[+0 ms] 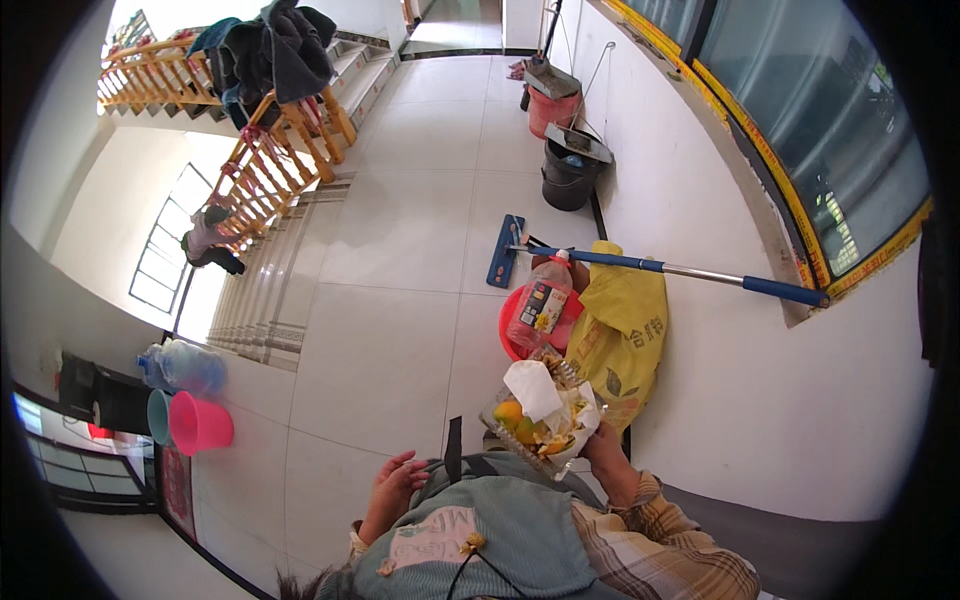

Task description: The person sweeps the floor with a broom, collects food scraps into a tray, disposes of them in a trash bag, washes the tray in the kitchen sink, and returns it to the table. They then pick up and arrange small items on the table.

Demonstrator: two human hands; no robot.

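Observation:
My right hand (612, 462) grips the side of a clear, ridged dish (491, 412) held in front of my body. Crumpled white tissue (534, 390), orange and green fruit peel (510, 414) and brownish scraps fill the dish. Just beyond it, a large clear plastic bottle (541, 304) with a dark label and red cap leans in a red basin (508, 322). A yellow sack (620, 335) slumps to the right of the basin. My left hand (397, 485) hangs near my waist, empty, with its fingers loosely apart.
A blue-handled flat mop (700, 275) leans across to the window ledge. Along the right wall stand a black bucket (566, 185) and a red bucket (548, 110) with dustpans. Pink basin (200, 424) and water jugs (190, 366) sit left. A person (212, 240) is on the stairs.

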